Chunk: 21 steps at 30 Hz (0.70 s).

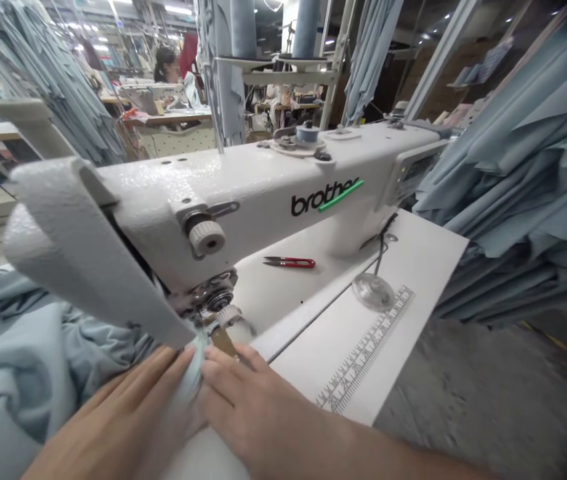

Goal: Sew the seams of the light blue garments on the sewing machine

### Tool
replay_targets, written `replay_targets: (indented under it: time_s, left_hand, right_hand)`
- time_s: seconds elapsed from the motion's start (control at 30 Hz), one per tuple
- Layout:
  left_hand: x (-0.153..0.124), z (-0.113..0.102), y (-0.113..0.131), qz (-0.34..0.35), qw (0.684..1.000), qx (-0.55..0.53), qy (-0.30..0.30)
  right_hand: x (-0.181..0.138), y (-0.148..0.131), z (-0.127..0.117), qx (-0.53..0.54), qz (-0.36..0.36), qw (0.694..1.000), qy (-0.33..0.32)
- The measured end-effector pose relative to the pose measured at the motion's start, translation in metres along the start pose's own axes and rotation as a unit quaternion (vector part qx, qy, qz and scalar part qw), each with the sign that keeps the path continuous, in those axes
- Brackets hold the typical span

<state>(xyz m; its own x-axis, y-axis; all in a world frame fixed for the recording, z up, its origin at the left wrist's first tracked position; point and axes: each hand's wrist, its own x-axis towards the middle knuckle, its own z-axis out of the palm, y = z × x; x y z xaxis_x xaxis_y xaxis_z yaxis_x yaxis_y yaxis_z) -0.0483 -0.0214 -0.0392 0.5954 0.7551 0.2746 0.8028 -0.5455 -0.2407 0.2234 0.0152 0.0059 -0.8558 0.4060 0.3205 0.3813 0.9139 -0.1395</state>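
Observation:
A strip of light blue fabric (194, 373) runs under the needle area of a white sewing machine (258, 180). My left hand (118, 420) lies along the left side of this strip, fingers stretched out and close together, tips by the presser foot area. On the strip's right side, my right hand (253, 407) has its fingers bent and pressed together on the fabric; its thumb is hidden. Just ahead of the right fingers sits a brass-coloured metal plate (223, 340). The machine head hides the needle. More bunched blue fabric (28, 373) spreads to the left.
Red-handled thread snips (290, 262) lie on the machine bed. A ruler scale (368, 350) runs along the white tabletop, beside a clear round object (374, 291) with a cable. Blue cut pieces (518, 173) hang at right. Thread cones (243, 30) stand behind; a person (168, 63) is farther back.

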Motion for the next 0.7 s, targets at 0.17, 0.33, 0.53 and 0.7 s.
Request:
replay_targets:
  time_s: [0.17, 0.33, 0.53, 0.7]
  left_hand:
    - [0.015, -0.025, 0.009, 0.028, 0.999, 0.035, 0.023]
    - [0.050, -0.078, 0.043, 0.026, 0.995, 0.076, 0.055]
    - [0.047, -0.089, 0.065, -0.096, 0.994, -0.002, -0.059]
    - [0.051, -0.076, 0.067, -0.155, 0.981, -0.029, -0.110]
  right_hand:
    - [-0.026, -0.004, -0.003, 0.034, 0.022, 0.999, 0.021]
    - [-0.074, 0.015, -0.023, 0.047, 0.099, 0.990, 0.090]
    - [-0.132, 0.067, -0.040, -0.079, 0.232, 0.947, 0.207]
    - [-0.169, 0.110, -0.025, -0.137, 0.297, 0.923, 0.203]
